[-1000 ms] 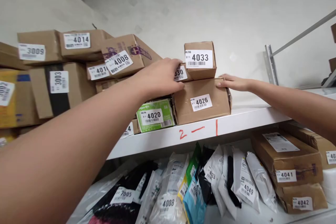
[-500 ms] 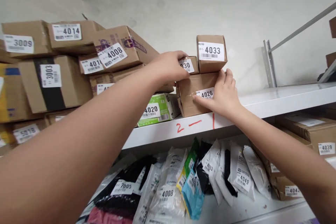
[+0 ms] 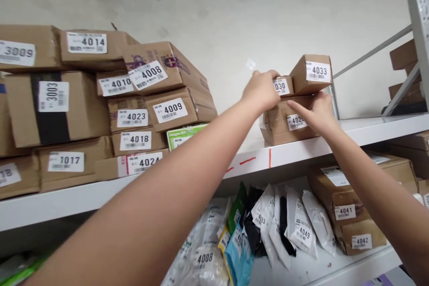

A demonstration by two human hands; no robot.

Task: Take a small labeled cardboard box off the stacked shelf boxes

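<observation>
On the white upper shelf a flat cardboard box labelled 4026 carries two small boxes, one marked 030 and one marked 4033. My left hand grips the 030 box from its left side, over the corner of the flat box. Fingers of my right hand lie across the front of the 4026 box and partly cover its label. This little stack stands apart from the other boxes, just right of a red mark on the shelf edge.
A tall pile of labelled cardboard boxes and a green box fill the shelf's left part. Below, plastic mailer bags and boxes 4041 and 4042 lie on the lower shelf. A metal rack post rises at the right.
The three-box stack has slid right along the shelf, away from the green box, with both hands on it. My right hand went from the box's right end to its front.
</observation>
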